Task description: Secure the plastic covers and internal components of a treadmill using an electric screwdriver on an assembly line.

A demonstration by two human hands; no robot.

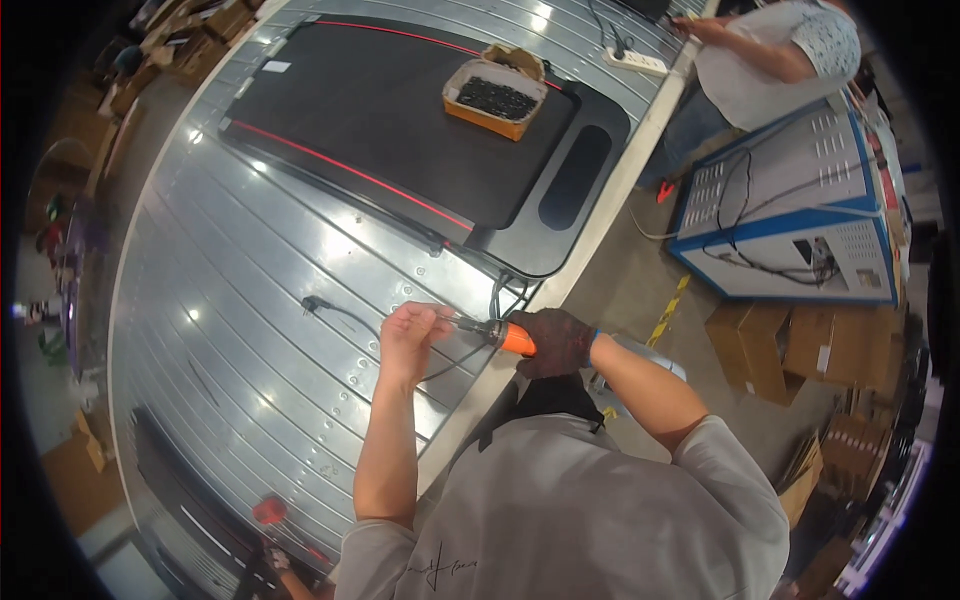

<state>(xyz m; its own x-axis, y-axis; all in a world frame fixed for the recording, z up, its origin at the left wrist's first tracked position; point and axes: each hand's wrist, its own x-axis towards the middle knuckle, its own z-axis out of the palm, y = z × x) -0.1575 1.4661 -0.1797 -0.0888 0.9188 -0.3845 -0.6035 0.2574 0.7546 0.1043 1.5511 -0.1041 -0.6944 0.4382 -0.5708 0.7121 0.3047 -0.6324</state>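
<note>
Where the grey shirt [580, 510] fills the near edge, a small dark script mark [440, 568] runs across its lower left. Just beyond, the gloved right hand [555, 342] has its fingers wrapped firmly around the orange handle of a hand-held tool [515, 338], out over the tabletop's edge. The bare left hand [406, 338] has its thumb and fingers drawn close together at the tool's slim front end; whether they grip the tip or some small piece there, I cannot tell.

On the ribbed metal tabletop [270, 300] lies a black plug [312, 304], its cord running partly behind the left hand. Farther on, a flat black machine [350, 110] with red lines bears a blank-looking white label [277, 67]. On it sits an open orange-yellow box [485, 121] of small dark pieces [495, 98], too fine to identify; an open brown carton [515, 57] stands against its back, contents unclear.

Off to the right, brown cardboard boxes [745, 345] stand on the floor by a blue-and-white cabinet [790, 200]. Beyond it, a co-worker [770, 60] is cut off by the view's dark rim.
</note>
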